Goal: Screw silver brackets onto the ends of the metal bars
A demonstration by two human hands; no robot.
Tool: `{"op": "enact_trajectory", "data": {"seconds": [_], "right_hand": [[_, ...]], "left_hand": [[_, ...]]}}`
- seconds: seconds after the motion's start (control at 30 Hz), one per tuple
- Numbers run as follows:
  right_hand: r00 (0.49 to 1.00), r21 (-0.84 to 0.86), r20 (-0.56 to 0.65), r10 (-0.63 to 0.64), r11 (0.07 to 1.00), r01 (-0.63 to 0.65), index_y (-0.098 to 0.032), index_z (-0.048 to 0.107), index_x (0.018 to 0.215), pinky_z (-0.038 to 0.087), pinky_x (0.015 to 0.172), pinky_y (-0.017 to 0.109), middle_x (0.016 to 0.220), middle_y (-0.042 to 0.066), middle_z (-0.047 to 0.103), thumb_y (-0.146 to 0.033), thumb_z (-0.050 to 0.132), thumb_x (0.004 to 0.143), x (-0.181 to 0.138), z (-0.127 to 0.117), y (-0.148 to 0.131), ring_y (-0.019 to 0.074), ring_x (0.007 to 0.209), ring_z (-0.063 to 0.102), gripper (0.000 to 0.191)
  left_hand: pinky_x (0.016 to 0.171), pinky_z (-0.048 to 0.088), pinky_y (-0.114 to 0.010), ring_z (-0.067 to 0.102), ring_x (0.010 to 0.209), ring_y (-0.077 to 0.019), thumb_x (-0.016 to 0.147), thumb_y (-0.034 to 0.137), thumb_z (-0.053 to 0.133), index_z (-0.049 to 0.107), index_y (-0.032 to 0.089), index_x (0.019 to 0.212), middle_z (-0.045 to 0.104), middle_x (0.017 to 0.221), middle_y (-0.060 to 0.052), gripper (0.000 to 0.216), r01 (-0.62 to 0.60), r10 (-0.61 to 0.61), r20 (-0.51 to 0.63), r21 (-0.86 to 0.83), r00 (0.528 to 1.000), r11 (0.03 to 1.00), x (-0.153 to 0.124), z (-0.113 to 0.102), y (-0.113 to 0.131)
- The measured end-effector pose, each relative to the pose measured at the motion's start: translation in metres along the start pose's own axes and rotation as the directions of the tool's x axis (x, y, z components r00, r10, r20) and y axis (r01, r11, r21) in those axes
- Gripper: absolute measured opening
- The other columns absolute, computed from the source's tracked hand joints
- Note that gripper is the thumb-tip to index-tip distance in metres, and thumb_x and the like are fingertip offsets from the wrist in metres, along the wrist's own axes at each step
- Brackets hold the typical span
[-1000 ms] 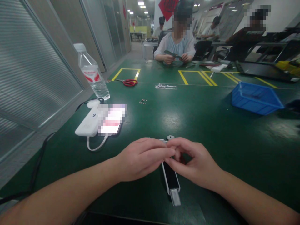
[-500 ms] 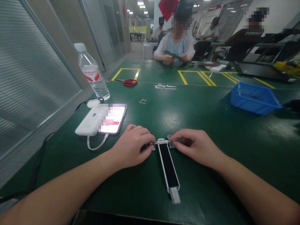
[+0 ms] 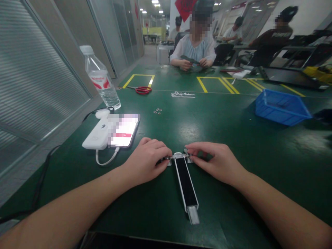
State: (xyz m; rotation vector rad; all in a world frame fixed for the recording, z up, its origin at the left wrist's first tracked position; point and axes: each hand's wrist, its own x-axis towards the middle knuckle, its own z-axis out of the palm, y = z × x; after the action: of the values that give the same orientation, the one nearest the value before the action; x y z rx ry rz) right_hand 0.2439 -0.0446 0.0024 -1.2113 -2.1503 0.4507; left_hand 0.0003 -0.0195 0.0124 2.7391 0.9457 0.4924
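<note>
A long, flat part with a white frame and black face [image 3: 186, 181] lies on the green table, its silver tongue [image 3: 193, 215] pointing towards me. Across its far end runs a thin metal rod with a small metal bracket on either side. My left hand [image 3: 149, 159] is closed with thumb and fingers pinching the left bracket [image 3: 169, 162], and its fingers partly cover it. On the other side, my right hand [image 3: 218, 157] pinches the right bracket [image 3: 189, 159] between thumb and forefinger. Several small metal rings or nuts [image 3: 157, 111] lie farther back.
To the left are a white power bank [image 3: 94, 135], a cabled phone [image 3: 126, 133] and a water bottle [image 3: 102, 81]. Red-handled scissors [image 3: 143, 90] and thin white pieces [image 3: 183, 94] lie beyond. A blue bin [image 3: 282, 109] stands right. Another person [image 3: 193, 52] sits opposite, holding a dark item.
My right fingers and the right bracket have shifted very slightly. Both hands keep their pinch, and the long part stays in place. The whole view has moved a little.
</note>
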Motion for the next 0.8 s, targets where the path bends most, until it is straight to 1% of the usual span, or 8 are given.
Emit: {"op": "enact_trajectory", "data": {"seconds": [0.1, 0.27, 0.47, 0.67, 0.8], "right_hand": [[1.000, 0.014, 0.001, 0.006, 1.000, -0.006, -0.020, 0.068, 0.108, 0.056, 0.067, 0.029, 0.085, 0.003, 0.074, -0.015, 0.061, 0.081, 0.0005, -0.0009, -0.0013, 0.0151, 0.071, 0.068, 0.029], [1.000, 0.061, -0.011, 0.006, 0.998, -0.005, -0.020, 0.067, 0.106, 0.057, 0.066, 0.028, 0.080, 0.002, 0.071, -0.016, 0.061, 0.080, 0.0019, -0.0009, -0.0021, 0.0150, 0.070, 0.067, 0.027], [1.000, 0.075, -0.025, -0.016, 0.997, 0.018, -0.018, 0.067, 0.106, 0.057, 0.067, 0.028, 0.080, 0.003, 0.071, -0.016, 0.061, 0.080, 0.0017, 0.0004, -0.0015, 0.0143, 0.069, 0.067, 0.026], [1.000, 0.087, 0.010, -0.013, 0.996, 0.012, -0.019, 0.067, 0.106, 0.057, 0.066, 0.028, 0.081, 0.002, 0.072, -0.016, 0.059, 0.082, 0.0019, -0.0011, -0.0005, 0.0144, 0.069, 0.068, 0.025], [0.999, 0.066, 0.034, -0.009, 0.998, 0.006, -0.020, 0.066, 0.107, 0.056, 0.066, 0.028, 0.083, 0.003, 0.073, -0.015, 0.058, 0.084, 0.0015, -0.0009, 0.0000, 0.0148, 0.071, 0.067, 0.025]], "left_hand": [[0.079, 0.032, -0.035, 0.060, 0.088, -0.0195, 0.085, 0.019, 0.056, 0.064, 0.021, 0.094, 0.069, 0.092, -0.001, 0.012, -0.002, 0.002, -0.008, -0.004, 1.000, 1.000, -0.0003, 0.0005, -0.0001], [0.079, 0.032, -0.034, 0.060, 0.089, -0.0199, 0.086, 0.019, 0.057, 0.064, 0.021, 0.095, 0.069, 0.094, -0.002, 0.012, 0.005, -0.005, -0.005, -0.006, 1.000, 1.000, -0.0002, 0.0004, 0.0006], [0.080, 0.032, -0.034, 0.061, 0.091, -0.0195, 0.085, 0.017, 0.057, 0.064, 0.021, 0.096, 0.069, 0.095, -0.001, 0.014, -0.011, 0.010, -0.019, -0.029, 1.000, 1.000, -0.0001, -0.0001, 0.0017], [0.080, 0.033, -0.035, 0.061, 0.090, -0.0199, 0.086, 0.016, 0.054, 0.065, 0.020, 0.096, 0.069, 0.095, -0.002, 0.016, 0.018, -0.018, 0.012, -0.040, 1.000, 0.999, 0.0011, -0.0037, 0.0046], [0.080, 0.033, -0.035, 0.062, 0.090, -0.0195, 0.086, 0.016, 0.053, 0.065, 0.020, 0.095, 0.069, 0.094, -0.002, 0.015, 0.007, -0.006, 0.003, -0.046, 1.000, 0.999, 0.0008, -0.0036, 0.0046]]}}
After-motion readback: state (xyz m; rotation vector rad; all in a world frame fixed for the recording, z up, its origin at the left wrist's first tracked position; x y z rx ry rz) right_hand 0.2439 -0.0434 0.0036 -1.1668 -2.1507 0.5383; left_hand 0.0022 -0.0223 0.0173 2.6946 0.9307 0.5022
